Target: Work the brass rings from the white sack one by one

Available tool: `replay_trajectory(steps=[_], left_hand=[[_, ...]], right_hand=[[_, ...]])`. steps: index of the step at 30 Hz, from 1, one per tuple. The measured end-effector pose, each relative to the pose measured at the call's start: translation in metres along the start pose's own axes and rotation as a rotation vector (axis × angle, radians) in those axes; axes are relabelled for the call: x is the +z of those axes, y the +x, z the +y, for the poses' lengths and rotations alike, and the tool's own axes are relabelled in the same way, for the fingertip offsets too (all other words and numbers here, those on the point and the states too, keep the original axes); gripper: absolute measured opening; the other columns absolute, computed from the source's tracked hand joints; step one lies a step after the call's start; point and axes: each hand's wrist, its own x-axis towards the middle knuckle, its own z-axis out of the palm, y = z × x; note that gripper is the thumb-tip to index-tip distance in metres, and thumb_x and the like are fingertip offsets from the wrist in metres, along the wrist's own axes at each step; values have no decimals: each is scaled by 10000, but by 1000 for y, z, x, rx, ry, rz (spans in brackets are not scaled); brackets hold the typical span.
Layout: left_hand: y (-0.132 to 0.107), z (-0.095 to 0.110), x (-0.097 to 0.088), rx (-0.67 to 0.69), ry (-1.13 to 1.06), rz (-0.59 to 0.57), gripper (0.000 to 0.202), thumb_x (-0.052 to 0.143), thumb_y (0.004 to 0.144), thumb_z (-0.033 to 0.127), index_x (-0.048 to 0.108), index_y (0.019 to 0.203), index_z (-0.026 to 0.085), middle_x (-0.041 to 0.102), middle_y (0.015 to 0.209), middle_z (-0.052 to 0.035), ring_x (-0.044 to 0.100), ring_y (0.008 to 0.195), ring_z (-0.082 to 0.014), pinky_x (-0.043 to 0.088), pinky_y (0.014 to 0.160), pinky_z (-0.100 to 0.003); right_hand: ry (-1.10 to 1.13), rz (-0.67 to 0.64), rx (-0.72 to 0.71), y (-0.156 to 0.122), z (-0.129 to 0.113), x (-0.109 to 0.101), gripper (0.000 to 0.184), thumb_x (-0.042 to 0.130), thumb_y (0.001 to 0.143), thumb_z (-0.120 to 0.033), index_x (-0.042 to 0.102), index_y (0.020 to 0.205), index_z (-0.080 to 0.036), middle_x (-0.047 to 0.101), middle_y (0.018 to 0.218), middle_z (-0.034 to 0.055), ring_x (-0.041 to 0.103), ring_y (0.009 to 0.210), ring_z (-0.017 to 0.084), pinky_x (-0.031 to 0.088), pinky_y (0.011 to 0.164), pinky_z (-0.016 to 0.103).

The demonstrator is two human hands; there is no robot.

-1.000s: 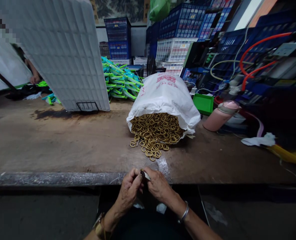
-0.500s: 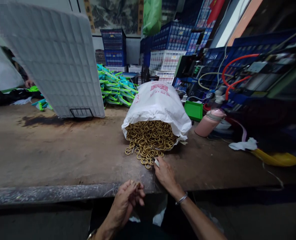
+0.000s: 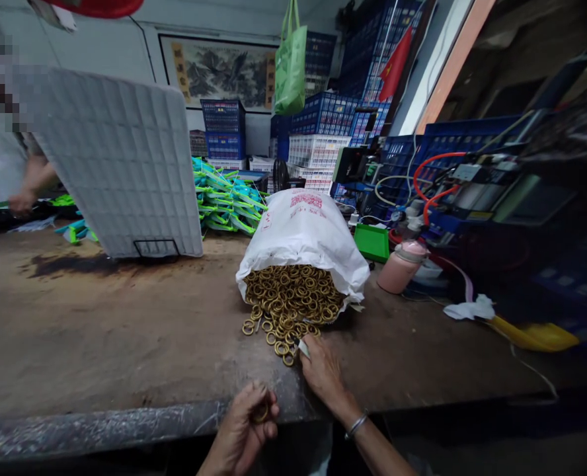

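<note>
A brass-coloured ring [image 3: 260, 414] sits between the thumb and curled fingers of my left hand [image 3: 241, 426], just over the table's front edge. My right hand [image 3: 322, 371] rests on the table, its fingers bent together at the edge of a spill of loose rings [image 3: 282, 330]. A small whitish piece with a dark tip [image 3: 304, 348] shows at its fingertips; whether it is a tool or a finger wrap I cannot tell. Beyond lies a white woven sack [image 3: 301, 228] on its side, its mouth towards me, full of the same rings.
A white padded panel [image 3: 125, 165] leans on the table [image 3: 149, 330] at left, a person's hand [image 3: 23, 201] behind it. Green and blue pieces [image 3: 229, 198] are piled behind the sack. At right stand a pink bottle [image 3: 401, 268], a green tray [image 3: 371, 242] and a machine with red hoses [image 3: 430, 175].
The view has tilted up, so everything sits lower. My left hand has turned, and the ring in it now shows clearly. My right hand stays by the spilled rings. The other person's arm has come into view.
</note>
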Motion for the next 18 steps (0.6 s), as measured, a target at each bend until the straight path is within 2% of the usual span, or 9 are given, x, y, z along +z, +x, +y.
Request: replay_trajectory(steps=[2, 4, 6, 9, 11, 13, 18], left_hand=[[3, 2, 4, 83, 120, -10, 259, 688, 648, 345, 525, 731, 161, 539, 641, 16, 508, 533, -93, 366, 410, -175], [5, 4, 6, 179, 285, 30, 303, 680, 637, 378, 535, 800, 168, 508, 578, 41, 445, 446, -72, 314, 361, -162], [7, 5, 7, 261, 436, 59, 341, 652, 660, 383, 542, 900, 168, 471, 526, 67, 369, 383, -49, 262, 343, -155], [6, 8, 4, 362, 574, -17, 322, 590, 726, 355, 557, 982, 162, 515, 574, 42, 411, 443, -60, 330, 431, -171], [1, 11, 2, 391, 655, -89, 248, 549, 763, 336, 597, 926, 154, 580, 696, -7, 495, 584, -97, 398, 558, -200], [-4, 14, 0, 400, 739, -141, 209, 510, 792, 316, 621, 854, 149, 600, 777, -27, 523, 695, -127, 412, 654, -223], [-13, 20, 1, 409, 834, -192, 165, 485, 805, 265, 601, 811, 149, 592, 709, -4, 526, 685, -127, 404, 679, -225]], right_hand=[[154, -31, -10, -3, -6, -2, 118, 403, 750, -131, 491, 697, -189, 557, 688, 10, 487, 648, 124, 302, 590, 225], [362, -120, -5, -7, -14, -3, 94, 419, 726, -160, 481, 660, -187, 523, 622, -13, 453, 595, 112, 312, 568, 220], [620, -273, 39, -13, -22, -3, 27, 457, 684, -182, 480, 698, -186, 496, 583, -41, 424, 542, 96, 311, 523, 207], [950, -511, 148, -21, -30, -2, 186, 528, 628, -208, 449, 796, -196, 466, 537, -87, 368, 457, 63, 270, 447, 181], [1049, -617, 202, -25, -33, -2, 237, 569, 594, -213, 432, 786, -200, 462, 520, -101, 335, 423, 44, 235, 416, 170], [1075, -707, 241, -28, -34, -4, 245, 585, 568, -201, 424, 753, -201, 456, 501, -107, 298, 389, 31, 193, 382, 169], [1140, -894, 303, -31, -36, -10, 273, 582, 558, -196, 413, 772, -209, 452, 486, -117, 240, 334, 16, 131, 340, 173]])
